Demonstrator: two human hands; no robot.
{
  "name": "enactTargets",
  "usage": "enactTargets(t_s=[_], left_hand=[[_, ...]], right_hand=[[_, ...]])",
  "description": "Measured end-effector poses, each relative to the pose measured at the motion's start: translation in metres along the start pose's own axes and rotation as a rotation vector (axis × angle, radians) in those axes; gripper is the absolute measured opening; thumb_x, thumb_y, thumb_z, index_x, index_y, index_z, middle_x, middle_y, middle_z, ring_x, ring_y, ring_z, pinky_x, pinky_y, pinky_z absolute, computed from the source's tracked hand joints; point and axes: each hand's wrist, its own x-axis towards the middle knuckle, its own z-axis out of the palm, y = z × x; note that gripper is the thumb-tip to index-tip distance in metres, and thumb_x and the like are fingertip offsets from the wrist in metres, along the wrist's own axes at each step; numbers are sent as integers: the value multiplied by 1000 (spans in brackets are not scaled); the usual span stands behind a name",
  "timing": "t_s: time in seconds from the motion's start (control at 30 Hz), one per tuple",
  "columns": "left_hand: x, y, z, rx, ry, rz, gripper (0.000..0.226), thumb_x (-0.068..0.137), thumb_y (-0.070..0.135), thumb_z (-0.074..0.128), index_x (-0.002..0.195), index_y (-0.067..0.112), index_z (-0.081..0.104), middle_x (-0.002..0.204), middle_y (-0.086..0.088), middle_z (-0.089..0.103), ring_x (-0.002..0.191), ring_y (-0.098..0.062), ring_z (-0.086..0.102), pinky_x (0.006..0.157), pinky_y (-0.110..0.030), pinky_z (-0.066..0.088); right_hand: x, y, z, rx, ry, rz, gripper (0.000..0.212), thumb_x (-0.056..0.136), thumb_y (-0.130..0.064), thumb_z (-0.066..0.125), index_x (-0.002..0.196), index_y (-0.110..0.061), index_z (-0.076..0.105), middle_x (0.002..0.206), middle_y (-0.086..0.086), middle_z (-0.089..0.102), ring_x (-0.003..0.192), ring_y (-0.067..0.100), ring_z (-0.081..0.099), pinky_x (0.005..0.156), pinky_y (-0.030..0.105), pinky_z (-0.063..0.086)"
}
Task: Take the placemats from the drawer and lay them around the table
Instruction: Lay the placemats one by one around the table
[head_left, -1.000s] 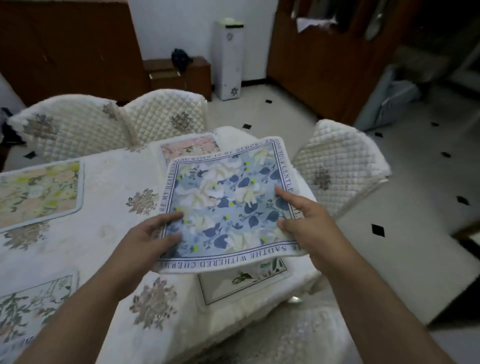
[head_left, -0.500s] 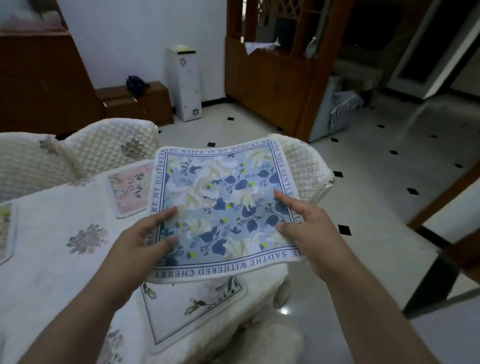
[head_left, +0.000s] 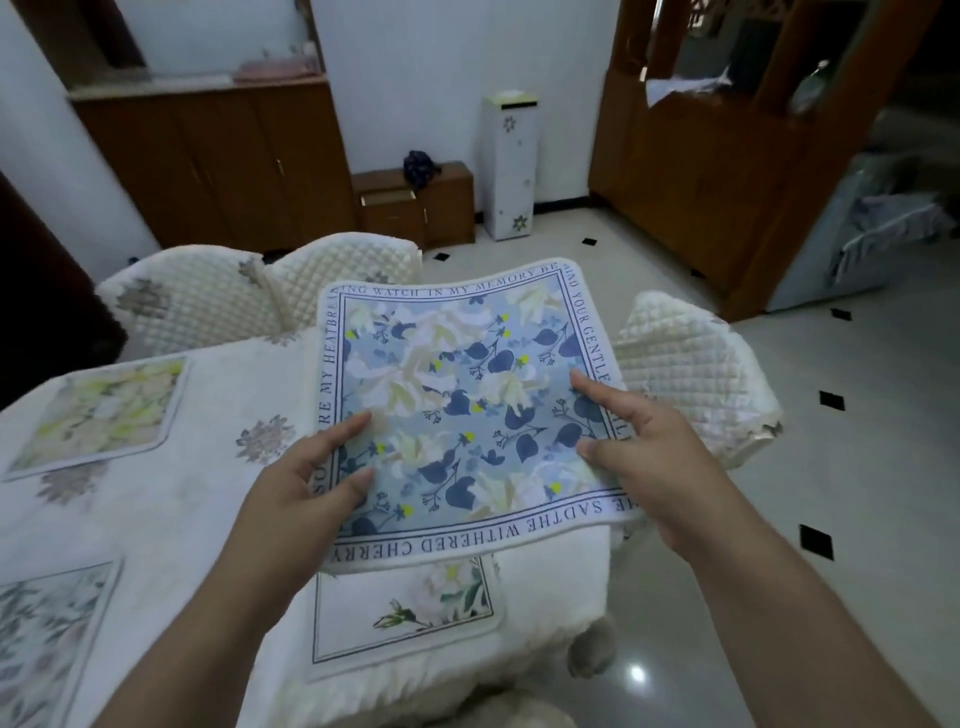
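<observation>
A blue floral placemat (head_left: 457, 405) with lettering round its border hangs in the air above the table's right end. My left hand (head_left: 306, 499) pinches its near left edge, thumb on top. My right hand (head_left: 644, 452) grips the near right edge the same way. Under it on the white quilted tablecloth (head_left: 208, 499) lies a white placemat with a green sprig (head_left: 410, 618). A yellow-green placemat (head_left: 104, 410) lies at the far left, and a grey-green one (head_left: 47, 639) at the near left edge.
Quilted white chair backs stand behind the table (head_left: 249, 296) and at its right end (head_left: 691, 374). Beyond are wooden cabinets (head_left: 218, 161), a low wooden stand (head_left: 415, 202), a white tower unit (head_left: 509, 166) and a tiled floor (head_left: 841, 467) on the right.
The view swung back to the left and lifted. The blue placemat stays held in both hands above the table's right end; the pink placemat behind it is now hidden.
</observation>
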Motion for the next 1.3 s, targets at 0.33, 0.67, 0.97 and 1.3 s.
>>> enactTargets(t_s=[0.33, 0.67, 0.97, 1.3], left_hand=[[9, 3, 0, 48, -13, -7, 48, 91, 9, 75, 118, 48, 73, 111, 30, 70, 99, -9, 74, 88, -42, 61], [11, 1, 50, 34, 20, -13, 49, 92, 9, 73, 117, 51, 72, 127, 11, 69, 99, -15, 76, 86, -44, 62], [15, -1, 180, 76, 175, -38, 49, 93, 14, 73, 119, 55, 69, 133, 11, 65, 111, -21, 71, 93, -49, 59], [20, 9, 278, 64, 321, -87, 47, 91, 13, 75, 118, 51, 72, 126, 19, 67, 112, -9, 69, 99, -43, 57]], right_hand=[[-1, -2, 5, -13, 43, 13, 65, 87, 11, 64, 123, -42, 69, 114, -18, 72, 96, 23, 73, 86, 46, 60], [29, 14, -46, -24, -18, -16, 65, 86, 10, 65, 122, -45, 69, 120, -18, 70, 97, 18, 72, 89, 49, 58], [100, 22, -162, -95, -180, -4, 65, 89, 6, 65, 121, -50, 67, 107, -31, 70, 105, 28, 69, 89, 55, 57], [154, 16, -243, -225, -307, -3, 66, 89, -3, 67, 121, -60, 62, 127, -26, 62, 93, 12, 74, 85, 44, 60]])
